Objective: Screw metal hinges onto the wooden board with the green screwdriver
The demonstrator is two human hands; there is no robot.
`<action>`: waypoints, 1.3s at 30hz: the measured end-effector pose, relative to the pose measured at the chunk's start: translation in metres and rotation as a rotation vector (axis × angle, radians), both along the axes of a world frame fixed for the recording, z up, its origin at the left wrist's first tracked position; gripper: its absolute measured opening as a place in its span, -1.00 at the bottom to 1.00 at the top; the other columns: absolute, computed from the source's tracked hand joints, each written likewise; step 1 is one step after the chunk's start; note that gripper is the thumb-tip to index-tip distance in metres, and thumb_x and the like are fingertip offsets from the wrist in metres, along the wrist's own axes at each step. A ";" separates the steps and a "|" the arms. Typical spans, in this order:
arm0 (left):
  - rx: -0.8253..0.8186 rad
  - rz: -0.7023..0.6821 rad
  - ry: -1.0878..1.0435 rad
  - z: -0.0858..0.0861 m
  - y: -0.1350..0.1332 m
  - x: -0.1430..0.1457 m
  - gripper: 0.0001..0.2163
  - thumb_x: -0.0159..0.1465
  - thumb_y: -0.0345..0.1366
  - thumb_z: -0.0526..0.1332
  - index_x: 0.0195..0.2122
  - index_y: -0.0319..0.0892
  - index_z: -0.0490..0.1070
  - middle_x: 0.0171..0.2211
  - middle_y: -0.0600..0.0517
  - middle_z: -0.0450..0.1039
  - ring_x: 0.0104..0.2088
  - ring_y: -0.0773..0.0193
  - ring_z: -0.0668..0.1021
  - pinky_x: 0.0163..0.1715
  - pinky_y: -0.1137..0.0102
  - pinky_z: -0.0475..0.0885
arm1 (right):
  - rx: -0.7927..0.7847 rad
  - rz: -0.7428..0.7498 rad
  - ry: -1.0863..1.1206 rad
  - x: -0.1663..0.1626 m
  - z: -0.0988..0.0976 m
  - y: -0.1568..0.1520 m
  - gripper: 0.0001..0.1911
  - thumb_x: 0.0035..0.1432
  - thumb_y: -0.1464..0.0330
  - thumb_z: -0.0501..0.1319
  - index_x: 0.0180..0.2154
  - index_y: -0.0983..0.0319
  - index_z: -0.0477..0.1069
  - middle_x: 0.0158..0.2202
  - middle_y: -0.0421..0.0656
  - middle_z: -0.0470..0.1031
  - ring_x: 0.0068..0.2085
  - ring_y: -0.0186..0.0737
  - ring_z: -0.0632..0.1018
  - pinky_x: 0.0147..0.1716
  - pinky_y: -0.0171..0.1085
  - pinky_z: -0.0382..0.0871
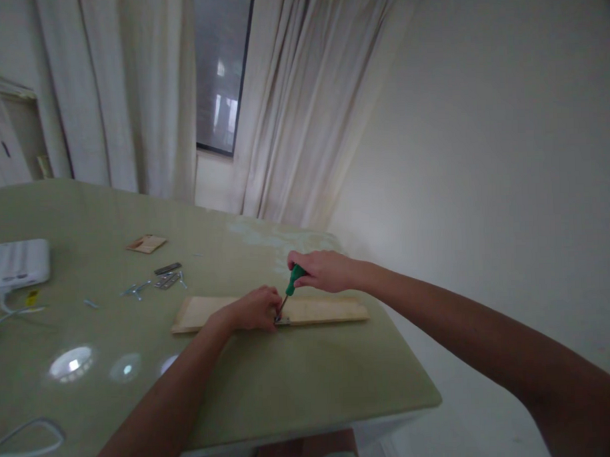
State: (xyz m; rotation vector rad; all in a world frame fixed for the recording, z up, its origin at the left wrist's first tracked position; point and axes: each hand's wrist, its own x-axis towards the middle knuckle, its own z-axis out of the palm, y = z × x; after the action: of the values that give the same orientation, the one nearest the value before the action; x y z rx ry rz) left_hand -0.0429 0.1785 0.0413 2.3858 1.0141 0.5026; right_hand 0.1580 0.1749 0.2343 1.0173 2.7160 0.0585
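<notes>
Green at the handle, a screwdriver (pixel 294 279) is being gripped by the person's right hand (pixel 327 271) and is slanting down toward a metal piece (pixel 285 321) at the near edge of a wooden board (pixel 328 310) lying on the right part of the table (pixel 310 378), while the left hand (pixel 256 309) is touching the board, its fingers' exact hold impossible to tell.

One left hand (pixel 258 309), one right hand (pixel 326 270), one screwdriver (pixel 293 279), one board (pixel 330 310), one table (pixel 310 381). At left, one white box (pixel 19 262), one wood piece (pixel 148 243); metal bits (pixel 167 268) overlap too much to count. Far, two curtains (pixel 310 101), one window (pixel 222 71).
</notes>
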 end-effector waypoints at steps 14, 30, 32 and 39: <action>-0.122 -0.010 -0.243 -0.006 -0.002 -0.006 -0.79 0.01 -0.45 0.39 -0.30 -0.10 0.58 0.04 -0.01 0.51 -0.02 0.12 0.56 0.09 0.29 0.44 | 0.094 0.058 -0.003 -0.012 -0.003 -0.011 -0.61 0.42 0.01 0.19 0.04 0.16 0.37 -0.04 -0.02 0.65 -0.11 -0.03 0.63 -0.35 -0.26 0.20; -0.102 0.080 -0.392 0.037 -0.078 0.021 -0.59 0.07 -0.24 0.48 -0.02 -0.07 0.62 0.10 -0.02 0.59 0.12 0.03 0.59 0.22 0.23 0.41 | 0.058 0.213 0.361 0.059 0.039 -0.075 -0.76 0.41 0.18 0.28 -0.05 0.19 0.39 -0.13 -0.12 0.59 -0.21 -0.19 0.51 -0.24 -0.26 0.22; -0.068 0.133 -0.324 0.036 -0.106 0.023 -0.59 0.06 -0.31 0.46 -0.01 -0.06 0.62 0.10 0.00 0.59 0.09 0.05 0.60 0.19 0.25 0.43 | 0.025 0.245 0.363 0.062 0.035 -0.088 -0.74 0.41 0.14 0.28 -0.06 0.18 0.40 -0.16 -0.15 0.59 -0.21 -0.20 0.51 -0.26 -0.27 0.21; -0.068 0.209 -0.200 0.011 -0.164 0.027 -0.55 0.06 -0.27 0.49 0.02 -0.05 0.61 0.10 -0.01 0.60 0.06 0.03 0.62 0.13 0.24 0.48 | -0.029 0.322 0.266 0.066 0.004 -0.121 -0.73 0.45 0.12 0.22 -0.03 0.17 0.42 -0.16 -0.15 0.57 -0.26 -0.23 0.52 -0.36 -0.29 0.14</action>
State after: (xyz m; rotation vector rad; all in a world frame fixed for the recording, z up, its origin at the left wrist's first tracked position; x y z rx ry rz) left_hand -0.0160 0.0149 0.0520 2.1320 1.1734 0.7538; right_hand 0.2238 0.0540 0.2386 0.6074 3.0888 -0.0655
